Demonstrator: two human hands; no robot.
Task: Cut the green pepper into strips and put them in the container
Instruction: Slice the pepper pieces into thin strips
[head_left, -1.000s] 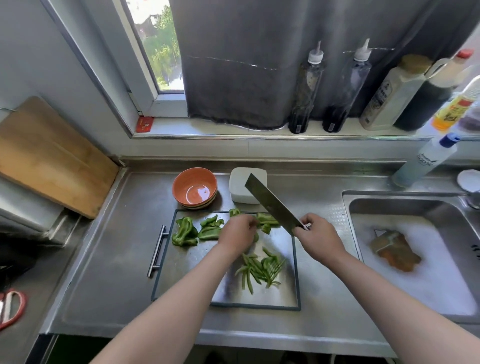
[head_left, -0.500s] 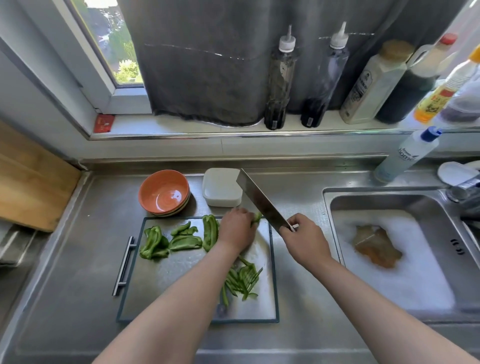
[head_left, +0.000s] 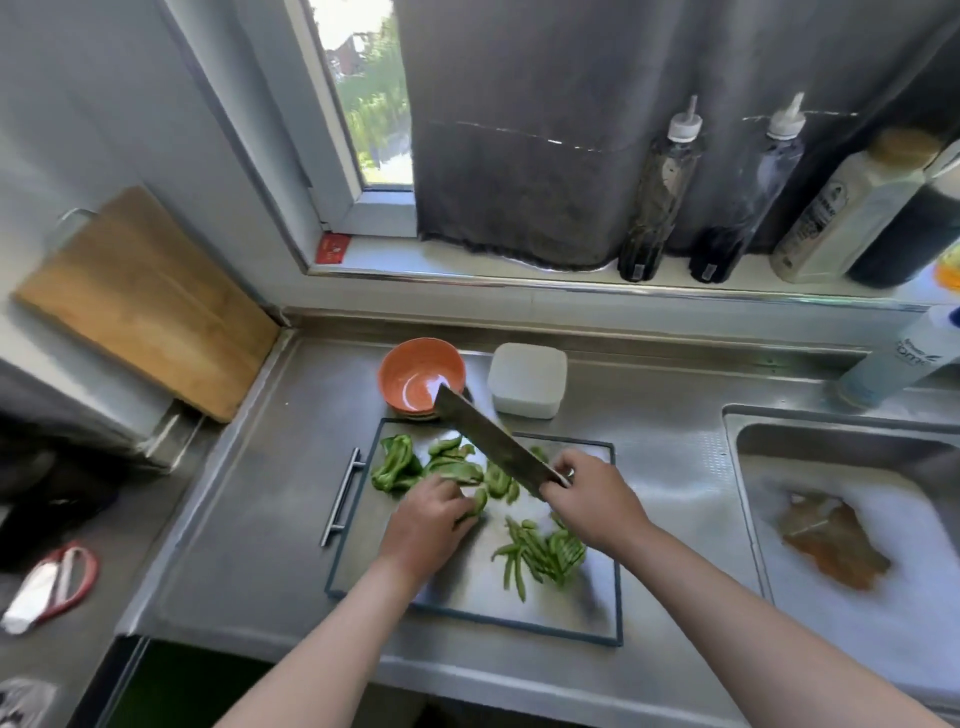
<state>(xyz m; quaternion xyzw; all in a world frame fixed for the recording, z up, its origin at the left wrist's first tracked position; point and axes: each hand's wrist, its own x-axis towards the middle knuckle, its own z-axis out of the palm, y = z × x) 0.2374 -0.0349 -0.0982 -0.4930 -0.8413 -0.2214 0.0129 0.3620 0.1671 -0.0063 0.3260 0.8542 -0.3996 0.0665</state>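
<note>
Head view, the only one we have.

Step in hand: slicing, partway through. We judge the cutting about half done, and no pepper has been moved to a container yet.

Left hand (head_left: 434, 519): on the board (head_left: 467, 590), fingers curled down over a pepper piece (head_left: 479, 501) and pinning it at the fingertips.

Right hand (head_left: 592, 499): wrapped tight round the handle of the knife (head_left: 488, 441). The handle itself is hidden in the fist. The blade is lifted off the board and slants up and away to the left. Its tip shows against the near rim of the orange bowl (head_left: 415, 371).

Where the pepper lies:
- Uncut chunks (head_left: 397, 465) sit in a loose row along the far left of the board, just beyond the left hand.
- Finished strips (head_left: 540, 553) are heaped on the near right of the board, just beside the right wrist and apart from the held piece.

Containers: the orange bowl and a white box (head_left: 527, 379) stand side by side on the counter, just past the board's far edge. The bowl shows no green. We cannot tell whether the box has a lid on, because the view is soft there.

Next move, as we judge it: bring the blade down on the held piece, close beside the left knuckles. That calls for fingertips tucked back and the piece held flat so it does not roll. The chunks at far left come after that. Then the strips need gathering and carrying to a container.
</note>
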